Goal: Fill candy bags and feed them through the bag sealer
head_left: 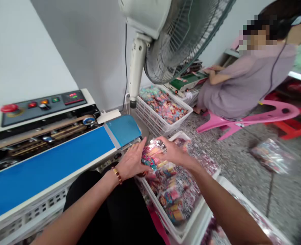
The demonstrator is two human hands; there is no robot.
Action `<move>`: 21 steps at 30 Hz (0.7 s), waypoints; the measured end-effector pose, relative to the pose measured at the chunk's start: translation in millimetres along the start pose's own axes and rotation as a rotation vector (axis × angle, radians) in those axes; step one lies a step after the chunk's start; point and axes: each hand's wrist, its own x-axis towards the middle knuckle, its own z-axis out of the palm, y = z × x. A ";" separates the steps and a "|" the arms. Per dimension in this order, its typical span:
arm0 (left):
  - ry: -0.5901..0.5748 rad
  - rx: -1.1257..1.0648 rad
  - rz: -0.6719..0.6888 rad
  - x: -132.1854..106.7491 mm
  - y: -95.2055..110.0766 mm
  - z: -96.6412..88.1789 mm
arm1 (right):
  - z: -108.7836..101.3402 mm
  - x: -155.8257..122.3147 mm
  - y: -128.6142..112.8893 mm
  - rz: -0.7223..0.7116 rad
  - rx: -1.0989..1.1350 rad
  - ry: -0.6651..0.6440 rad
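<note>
A bunch of shiny clear plastic packets with colourful printed contents is between my two hands, over the near end of a white basket. My left hand, with a beaded bracelet at the wrist, has its fingers along the left side of the bunch and its thumb at the lower edge. From the right, my right hand curls its fingers over the same packets. More packets with small doll-like figures fill the basket underneath. Blur hides the exact contents of the packets.
To the left runs a sealing machine with a blue conveyor belt and a red button. A large fan hangs overhead. Another full basket stands beyond. A co-worker sits on a pink chair; a bag lies on the floor.
</note>
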 end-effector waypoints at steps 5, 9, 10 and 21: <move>0.063 -0.348 -0.224 19.8 -17.5 -32.2 | -18.6 67.2 -58.4 -0.220 0.052 -0.068; 0.154 -0.598 -0.307 22.7 -25.9 -54.0 | -14.9 117.7 -74.0 -0.263 0.125 -0.121; 0.178 -0.643 -0.326 24.5 -28.5 -56.7 | -12.6 128.9 -77.0 -0.255 0.137 -0.131; 0.481 -0.811 -0.361 32.7 -51.7 -74.8 | 18.7 165.0 -64.7 -0.272 1.059 -0.057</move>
